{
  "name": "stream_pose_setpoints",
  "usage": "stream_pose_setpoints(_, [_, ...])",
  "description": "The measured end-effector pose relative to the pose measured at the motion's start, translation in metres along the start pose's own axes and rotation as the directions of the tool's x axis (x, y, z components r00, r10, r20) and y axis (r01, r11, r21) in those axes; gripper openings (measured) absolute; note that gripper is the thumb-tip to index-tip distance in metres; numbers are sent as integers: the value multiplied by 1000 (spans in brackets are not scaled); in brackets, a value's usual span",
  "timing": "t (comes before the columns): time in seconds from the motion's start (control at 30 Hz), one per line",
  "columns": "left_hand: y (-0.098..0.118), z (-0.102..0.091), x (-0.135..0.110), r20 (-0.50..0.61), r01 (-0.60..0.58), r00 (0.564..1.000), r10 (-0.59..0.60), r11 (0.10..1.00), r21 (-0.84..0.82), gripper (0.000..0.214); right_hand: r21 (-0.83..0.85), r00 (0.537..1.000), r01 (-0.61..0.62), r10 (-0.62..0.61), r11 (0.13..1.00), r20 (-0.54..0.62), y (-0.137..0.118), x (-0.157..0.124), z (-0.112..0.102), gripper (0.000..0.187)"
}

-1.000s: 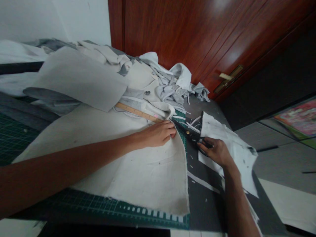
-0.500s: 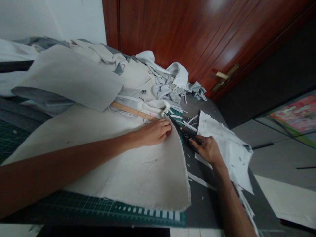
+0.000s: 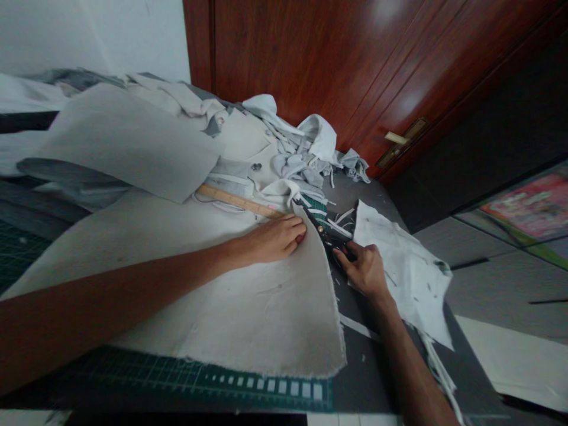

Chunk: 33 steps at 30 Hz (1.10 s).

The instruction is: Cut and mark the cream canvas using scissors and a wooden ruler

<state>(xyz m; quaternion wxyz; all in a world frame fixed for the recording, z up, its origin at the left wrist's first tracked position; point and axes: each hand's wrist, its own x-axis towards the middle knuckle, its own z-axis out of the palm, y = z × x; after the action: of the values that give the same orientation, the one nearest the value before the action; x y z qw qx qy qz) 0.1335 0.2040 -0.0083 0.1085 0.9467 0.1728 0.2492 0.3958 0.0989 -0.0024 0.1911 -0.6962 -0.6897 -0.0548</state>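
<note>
A large off-white fabric piece (image 3: 248, 313) lies over a green cutting mat (image 3: 222, 378). My left hand (image 3: 279, 238) presses on the fabric near its right edge, fingers curled and closed on the cloth there. Black scissors (image 3: 326, 235) are gripped by my right hand (image 3: 364, 265). Their blades lie along the fabric's right edge, pointing up and left towards the far corner; the tips are partly covered by cloth. A wooden ruler (image 3: 239, 201) rests just beyond my left hand, running under the fabric's far edge.
Crumpled pale scraps (image 3: 302, 160) are piled at the back by a wooden door (image 3: 284, 59). A grey fabric panel (image 3: 128, 142) lies at the left. White cloth (image 3: 394, 266) sits right of the scissors, with thin cut strips (image 3: 341, 219) around it.
My right hand and the scissors have moved slightly left and up along the fabric edge. My left hand stays almost where it was.
</note>
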Motion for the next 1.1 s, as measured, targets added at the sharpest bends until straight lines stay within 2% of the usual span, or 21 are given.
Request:
stream_pose_setpoints(0.37, [-1, 0, -1, -15, 3, 1000, -3, 1000, 6, 15, -70, 998, 47, -50, 996, -33, 6, 0, 1, 54])
stream_pose_setpoints(0.5, [0, 2, -1, 2, -13, 1000, 13, 1000, 19, 20, -107, 996, 78, -83, 991, -43, 25, 3, -8, 51])
stream_pose_setpoints(0.6, [0, 3, -1, 7, -13, 1000, 13, 999, 31, 26, -160, 988, 90, -108, 983, -108, 49, 3, -16, 48])
stream_pose_setpoints(0.7, [1, 2, -2, 15, -7, 1000, 7, 999, 36, 26, -143, 980, 36, -62, 989, -188, 71, 1, -22, 43])
stream_pose_setpoints(0.8, [2, 1, -3, 15, 8, 1000, -9, 999, 35, 21, -83, 979, -33, 16, 996, -204, 80, 1, -23, 39])
stream_pose_setpoints(0.93, [3, 1, -5, -2, 44, 999, -44, 998, 37, 22, -11, 971, -112, 107, 994, -215, 75, 3, -20, 41])
stream_pose_setpoints(1.1, [1, 5, -6, -25, 64, 998, -63, 997, 45, 34, 34, 934, -165, 167, 986, -316, 65, 3, -18, 41])
